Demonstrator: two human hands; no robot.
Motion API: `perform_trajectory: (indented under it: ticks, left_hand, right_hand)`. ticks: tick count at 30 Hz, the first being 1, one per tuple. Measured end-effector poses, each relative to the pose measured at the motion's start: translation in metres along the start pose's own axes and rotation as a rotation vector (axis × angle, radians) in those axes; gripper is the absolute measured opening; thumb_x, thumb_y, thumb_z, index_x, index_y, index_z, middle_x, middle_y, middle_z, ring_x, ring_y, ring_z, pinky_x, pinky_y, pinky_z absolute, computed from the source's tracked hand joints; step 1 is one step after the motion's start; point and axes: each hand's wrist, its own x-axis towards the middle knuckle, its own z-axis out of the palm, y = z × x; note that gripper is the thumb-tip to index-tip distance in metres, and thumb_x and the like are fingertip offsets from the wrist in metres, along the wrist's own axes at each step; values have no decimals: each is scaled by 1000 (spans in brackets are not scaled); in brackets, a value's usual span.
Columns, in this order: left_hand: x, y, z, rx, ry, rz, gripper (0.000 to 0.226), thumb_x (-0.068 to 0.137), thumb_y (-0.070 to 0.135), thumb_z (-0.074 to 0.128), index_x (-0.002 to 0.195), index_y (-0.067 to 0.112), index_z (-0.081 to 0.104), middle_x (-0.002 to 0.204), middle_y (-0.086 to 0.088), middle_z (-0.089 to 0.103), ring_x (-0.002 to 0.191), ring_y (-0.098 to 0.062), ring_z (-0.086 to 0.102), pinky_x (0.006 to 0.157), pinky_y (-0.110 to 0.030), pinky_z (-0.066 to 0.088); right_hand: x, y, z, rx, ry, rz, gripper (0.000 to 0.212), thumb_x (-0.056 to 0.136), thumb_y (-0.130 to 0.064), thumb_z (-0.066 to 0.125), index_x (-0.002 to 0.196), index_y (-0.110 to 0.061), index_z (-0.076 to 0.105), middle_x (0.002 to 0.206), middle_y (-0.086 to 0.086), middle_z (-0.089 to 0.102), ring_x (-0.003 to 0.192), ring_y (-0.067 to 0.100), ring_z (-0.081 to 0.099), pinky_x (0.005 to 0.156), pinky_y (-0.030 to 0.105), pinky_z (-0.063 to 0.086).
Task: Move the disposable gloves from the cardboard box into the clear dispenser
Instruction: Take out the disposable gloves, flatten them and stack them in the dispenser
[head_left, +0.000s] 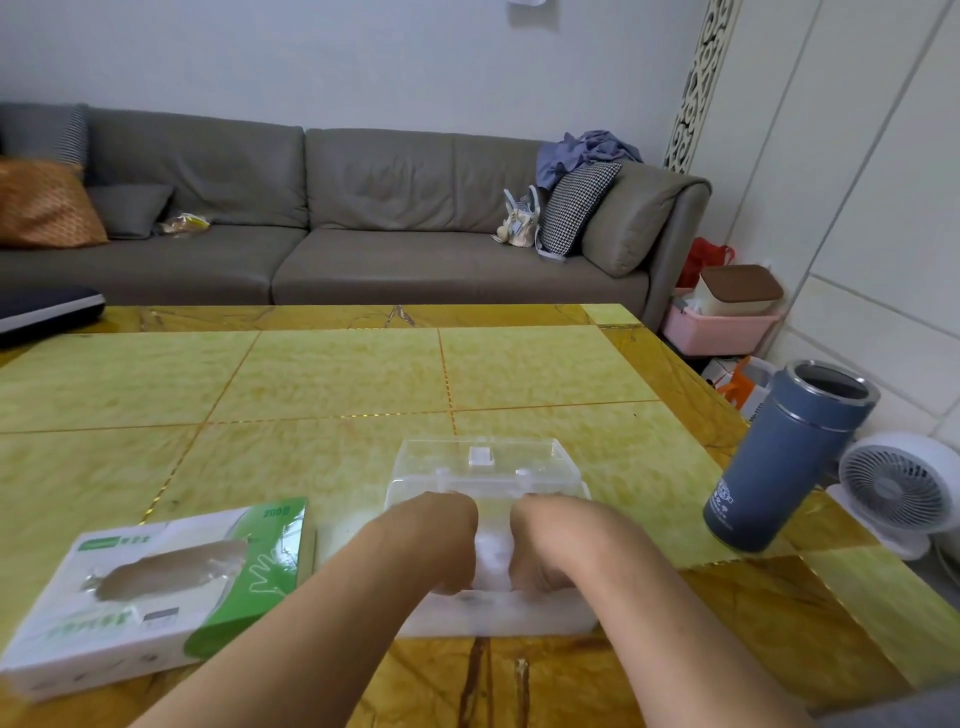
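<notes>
Both hands reach down into the clear dispenser (491, 525). The left hand (441, 545) and right hand (545, 545) sit side by side, knuckles up, fingers bent down into the tub on a soft white wad of gloves (494, 558); whether they pinch it or only press it, I cannot tell. The dispenser is one rectangular box of see-through plastic, its hinged lid standing open at the far side. To its left, apart, lies one flat cardboard box (156, 587), white and green, with an oval opening on top. One blue cylindrical flask (789, 457) stands at the right on the glossy yellow tiled table (337, 374).
</notes>
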Motion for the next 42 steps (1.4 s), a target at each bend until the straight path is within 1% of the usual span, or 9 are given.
perform_trajectory:
  ticks: [4, 8, 13, 16, 21, 29, 32, 37, 42]
  left_hand:
    - [-11, -5, -5, -6, -9, 50, 19, 99, 24, 66, 104, 10, 54, 77, 0, 49, 66, -15, 47, 53, -22, 34]
    - [-26, -18, -6, -38, 11, 108, 35, 101, 10, 53, 136, 12, 45, 110, -3, 63, 89, -20, 59, 57, -25, 42]
    - [-64, -35, -7, -256, 202, 259, 79, 89, -12, 39, 150, 38, 39, 136, 16, 57, 123, -5, 58, 100, -28, 53]
    - [-71, -65, -2, -424, 430, 230, 58, 98, -4, 45, 127, 44, 60, 113, 28, 64, 106, 11, 59, 92, -15, 51]
    - [-86, -149, 15, -490, 744, -102, 19, 94, 19, 66, 90, 38, 68, 79, 20, 70, 72, 0, 65, 69, -29, 57]
    - [-94, -192, 45, -298, 382, -269, 24, 100, 43, 50, 85, 29, 63, 77, 6, 66, 73, -12, 66, 69, -37, 58]
    - [-96, -187, 52, -206, 208, -214, 34, 109, 40, 29, 82, 33, 48, 94, 1, 64, 94, -21, 63, 81, -37, 52]
    - [-101, -183, 48, -298, 283, -230, 43, 109, 29, 36, 70, 34, 53, 72, 3, 52, 77, -22, 55, 75, -39, 51]
    - [-106, -197, 39, -521, 633, -255, 24, 97, 28, 63, 79, 29, 78, 75, 11, 73, 70, -2, 66, 58, -15, 49]
  right_hand:
    - [8, 2, 6, 63, 36, 25, 15, 98, -22, 65, 87, -13, 59, 86, 5, 58, 73, 20, 58, 74, 33, 49]
    - [4, 5, 11, 105, 107, 24, 8, 98, -20, 62, 91, -16, 63, 83, 6, 61, 73, 21, 62, 63, 31, 47]
    - [-31, 7, 10, 99, 317, -36, 22, 93, -4, 52, 74, -14, 50, 73, 2, 46, 55, 19, 39, 48, 29, 31]
    - [-51, -2, 7, 98, 471, -84, 15, 92, 0, 50, 83, -12, 53, 86, 2, 52, 63, 20, 48, 50, 29, 34]
    - [-60, -40, 9, 100, 705, -232, 40, 88, 3, 52, 121, -20, 56, 115, -4, 56, 96, 18, 56, 77, 31, 51]
    - [-51, -143, 57, -40, 520, -719, 68, 94, -8, 59, 156, -3, 29, 156, 14, 28, 148, 33, 24, 120, 42, 27]
    - [-42, -156, 65, 5, 507, -681, 55, 102, -7, 47, 155, -5, 32, 155, 12, 31, 147, 32, 27, 115, 42, 31]
    - [-38, -158, 64, -98, 515, -711, 71, 84, -6, 64, 150, -5, 38, 150, 10, 34, 146, 27, 26, 103, 38, 39]
    - [-34, -153, 69, -81, 548, -729, 62, 82, -6, 52, 143, -5, 46, 153, 11, 38, 150, 30, 30, 106, 39, 46]
